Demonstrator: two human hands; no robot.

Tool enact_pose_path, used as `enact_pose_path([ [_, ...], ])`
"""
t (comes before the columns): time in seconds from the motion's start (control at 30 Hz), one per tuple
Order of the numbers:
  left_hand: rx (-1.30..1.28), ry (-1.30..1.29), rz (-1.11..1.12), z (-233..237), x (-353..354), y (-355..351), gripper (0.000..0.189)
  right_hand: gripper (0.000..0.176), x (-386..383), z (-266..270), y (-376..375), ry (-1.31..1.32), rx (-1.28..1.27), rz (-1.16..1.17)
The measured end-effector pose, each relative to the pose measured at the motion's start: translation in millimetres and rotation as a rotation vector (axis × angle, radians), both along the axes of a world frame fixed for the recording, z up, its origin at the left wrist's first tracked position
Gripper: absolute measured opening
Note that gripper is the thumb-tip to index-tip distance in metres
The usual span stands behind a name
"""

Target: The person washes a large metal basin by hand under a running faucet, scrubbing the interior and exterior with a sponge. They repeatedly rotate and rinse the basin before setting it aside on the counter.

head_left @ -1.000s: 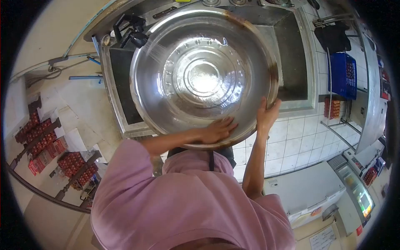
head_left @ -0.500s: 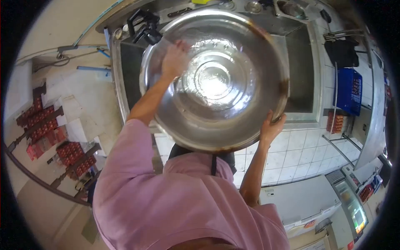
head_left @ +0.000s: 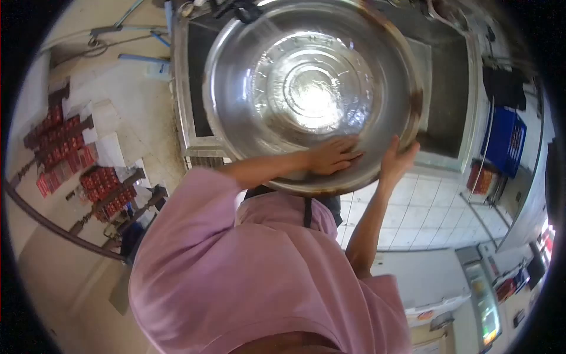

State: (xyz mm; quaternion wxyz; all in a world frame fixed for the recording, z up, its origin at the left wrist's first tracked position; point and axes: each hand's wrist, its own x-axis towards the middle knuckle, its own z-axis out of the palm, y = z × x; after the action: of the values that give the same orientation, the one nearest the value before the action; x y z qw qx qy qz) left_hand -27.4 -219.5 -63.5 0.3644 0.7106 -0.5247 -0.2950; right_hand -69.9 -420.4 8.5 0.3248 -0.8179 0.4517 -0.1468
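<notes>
A wide, shiny metal basin (head_left: pixel 259 135) rests over a sink, wet inside and brown-stained along parts of its rim. My left hand (head_left: pixel 333 155) lies against the basin's inner wall on the side nearest my body, palm down with its fingers stretched out. At the lower right of the basin, my right hand (head_left: pixel 398 160) grips the rim, with some of its fingers hidden. Over the far left rim hangs a black tap (head_left: pixel 244 10), with what looks like a stream of water falling from it.
The sink's right compartment (head_left: pixel 448 88) shows beside the basin. Stacked trays of red items (head_left: pixel 62 141) stand on the left. To the right are a blue crate (head_left: pixel 504 141), a white chest freezer (head_left: pixel 418 274) and a lit display cooler (head_left: pixel 484 304).
My left hand has moved from the basin's upper left down to its near inner wall. The right hand still holds the rim. The whole view has shifted slightly.
</notes>
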Motion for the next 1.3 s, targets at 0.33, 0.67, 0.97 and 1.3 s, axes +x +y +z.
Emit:
enact_pose_path([
  [0.33,0.600,-1.072,0.385,-100.1,269.2,39.1,0.052,0.039,-6.8,6.6,2.4,-0.044,0.026,-0.034],
  [0.67,1.276,-0.477,0.003,90.9,63.9,177.2,0.076,0.037,-6.8,-1.2,9.5,-0.064,-0.024,-0.093],
  [0.97,0.005,-0.252,-0.251,-21.2,40.1,-3.5,0.061,0.031,-7.7,-8.1,0.2,-0.116,-0.054,0.024],
  [1.3,0.588,-0.857,0.423,-50.4,265.4,44.6,0.062,0.027,-7.5,5.0,11.0,-0.167,0.042,-0.079],
])
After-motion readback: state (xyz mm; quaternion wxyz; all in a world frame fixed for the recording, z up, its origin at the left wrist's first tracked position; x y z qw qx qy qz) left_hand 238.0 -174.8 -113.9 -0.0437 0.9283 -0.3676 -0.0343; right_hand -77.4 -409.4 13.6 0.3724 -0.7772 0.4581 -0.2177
